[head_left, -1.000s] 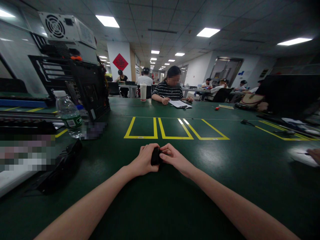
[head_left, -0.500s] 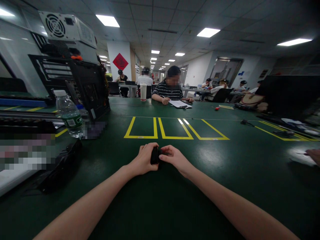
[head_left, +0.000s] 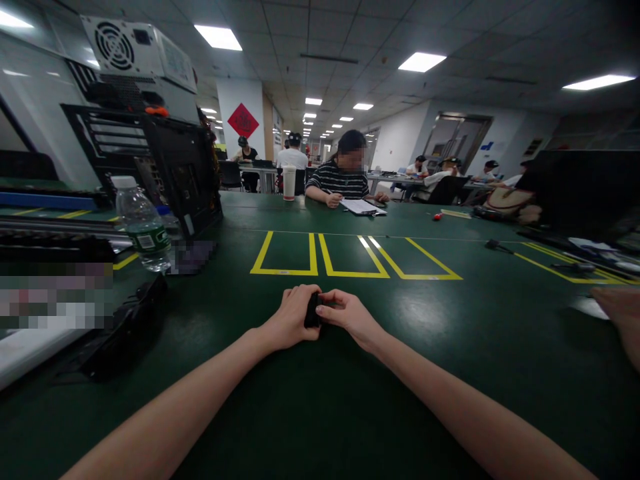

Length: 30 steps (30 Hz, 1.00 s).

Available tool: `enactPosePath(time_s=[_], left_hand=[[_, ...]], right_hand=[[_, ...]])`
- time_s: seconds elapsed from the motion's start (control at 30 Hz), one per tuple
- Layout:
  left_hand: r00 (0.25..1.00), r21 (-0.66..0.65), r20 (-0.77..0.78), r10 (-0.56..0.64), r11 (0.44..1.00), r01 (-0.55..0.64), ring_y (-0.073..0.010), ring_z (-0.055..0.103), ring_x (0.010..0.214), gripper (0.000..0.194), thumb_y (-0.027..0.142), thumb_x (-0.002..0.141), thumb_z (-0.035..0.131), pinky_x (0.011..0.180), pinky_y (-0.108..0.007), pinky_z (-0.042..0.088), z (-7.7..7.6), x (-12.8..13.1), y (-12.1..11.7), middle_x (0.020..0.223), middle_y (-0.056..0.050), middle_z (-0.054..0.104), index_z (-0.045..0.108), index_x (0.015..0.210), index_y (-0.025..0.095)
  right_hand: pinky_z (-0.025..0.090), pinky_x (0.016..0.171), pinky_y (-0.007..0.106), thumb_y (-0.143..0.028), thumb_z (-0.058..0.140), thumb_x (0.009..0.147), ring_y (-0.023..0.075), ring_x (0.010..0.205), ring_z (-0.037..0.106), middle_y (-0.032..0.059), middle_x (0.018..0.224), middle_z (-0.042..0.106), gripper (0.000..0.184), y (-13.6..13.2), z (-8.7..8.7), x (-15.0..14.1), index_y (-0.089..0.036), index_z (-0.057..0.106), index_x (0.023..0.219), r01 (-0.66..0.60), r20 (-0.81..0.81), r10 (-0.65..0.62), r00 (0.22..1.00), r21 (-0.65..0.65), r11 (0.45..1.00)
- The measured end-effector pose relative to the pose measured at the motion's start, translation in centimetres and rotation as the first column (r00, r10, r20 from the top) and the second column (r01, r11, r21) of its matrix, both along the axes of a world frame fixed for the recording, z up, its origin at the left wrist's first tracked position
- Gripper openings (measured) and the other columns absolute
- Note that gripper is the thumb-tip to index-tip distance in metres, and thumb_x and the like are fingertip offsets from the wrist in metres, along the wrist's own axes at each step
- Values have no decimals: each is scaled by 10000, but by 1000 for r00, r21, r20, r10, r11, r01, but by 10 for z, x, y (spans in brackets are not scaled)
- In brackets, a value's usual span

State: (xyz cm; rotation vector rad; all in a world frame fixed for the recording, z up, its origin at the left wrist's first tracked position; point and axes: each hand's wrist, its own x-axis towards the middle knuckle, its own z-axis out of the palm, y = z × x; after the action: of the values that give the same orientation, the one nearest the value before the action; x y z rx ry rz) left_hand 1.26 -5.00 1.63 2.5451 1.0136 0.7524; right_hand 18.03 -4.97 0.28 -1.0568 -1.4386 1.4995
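Between my two hands is a small black object [head_left: 313, 311], too dark and too covered by fingers to name. My left hand [head_left: 293, 316] wraps round its left side, thumb below and fingers over the top. From the right, the thumb and fingertips of my right hand [head_left: 347, 317] pinch at its right edge. Both hands are low over the dark green tabletop [head_left: 300, 400], just in front of three yellow tape outlines [head_left: 320, 267].
Left stand a water bottle [head_left: 145, 230], a black computer case [head_left: 187, 173] and a power supply [head_left: 140, 53]. A paper cup [head_left: 289, 183] and a clipboard [head_left: 363, 207] lie beyond the tape, near a seated person [head_left: 345, 177]. Another person's hand [head_left: 623, 317] reaches in at right.
My hands keep their hold on the black object, and the right fingers have closed in slightly against it. The other person's hand at the right edge has come further into view.
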Motion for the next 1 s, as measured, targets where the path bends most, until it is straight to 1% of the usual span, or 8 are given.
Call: enactPosePath(time_s=[0.1,0.3,0.4,0.5,0.6,0.7,0.83,1.0], left_hand=[[1000,-7,8,-9,1000,9,-227,451,952,522,198,657,601,838,-380,328,1,-1,-1,1047,-60,452,331,1104,203],[1000,-3,18,-16,1000,16,-222,443,954,527,207,658,603,843,-374,326,-1,-2,0,1041,-61,448,325,1105,196],[1000,2,30,-9,1000,9,-223,447,941,528,210,647,607,837,-377,326,-5,-1,2,1027,-59,452,331,1097,194],[999,5,44,28,1000,-29,-238,443,945,558,190,607,628,835,-393,319,-7,1,3,1018,-54,455,337,1083,202],[1000,-25,22,10,1000,-10,-241,442,952,534,198,629,612,836,-399,323,-3,0,2,1032,-54,451,339,1088,210],[1000,-31,10,-4,999,4,-235,446,948,513,219,652,601,840,-397,327,1,-1,-1,1036,-59,450,339,1092,203],[1000,-29,12,-14,999,15,-226,441,960,511,226,663,600,867,-400,310,2,-2,-2,1044,-57,446,334,1099,205],[1000,-47,9,-12,999,13,-225,435,964,512,229,666,603,864,-398,318,2,-1,-2,1045,-59,442,335,1100,200]], right_hand=[[437,820,347,-298,637,642,164,899,542,33,965,562,352,-5,1,-2,-171,511,945,2,9,-2,1000,29,1000],[437,826,339,-341,544,721,155,937,513,23,966,531,241,-10,2,-3,-191,513,906,17,-21,-17,1000,19,1000],[440,823,345,-322,563,709,154,924,517,15,961,523,237,-10,2,-2,-206,490,903,-11,-24,12,1000,22,1000],[452,801,352,-305,571,703,154,900,529,10,959,521,236,-8,3,-1,-211,469,894,-47,-18,47,999,34,998],[440,816,362,-269,608,671,160,903,535,3,951,525,255,-7,4,1,-204,466,873,-77,15,76,997,100,992],[419,845,368,-266,633,646,172,943,525,0,951,527,273,-6,3,2,-205,473,859,-80,42,74,996,158,984],[454,788,364,-337,572,696,165,887,543,0,958,514,230,-7,2,2,-212,468,859,-62,13,61,998,124,990],[457,788,361,-332,568,703,165,897,533,13,1000,495,265,-5,0,1,-216,464,919,-43,35,39,999,107,993]])
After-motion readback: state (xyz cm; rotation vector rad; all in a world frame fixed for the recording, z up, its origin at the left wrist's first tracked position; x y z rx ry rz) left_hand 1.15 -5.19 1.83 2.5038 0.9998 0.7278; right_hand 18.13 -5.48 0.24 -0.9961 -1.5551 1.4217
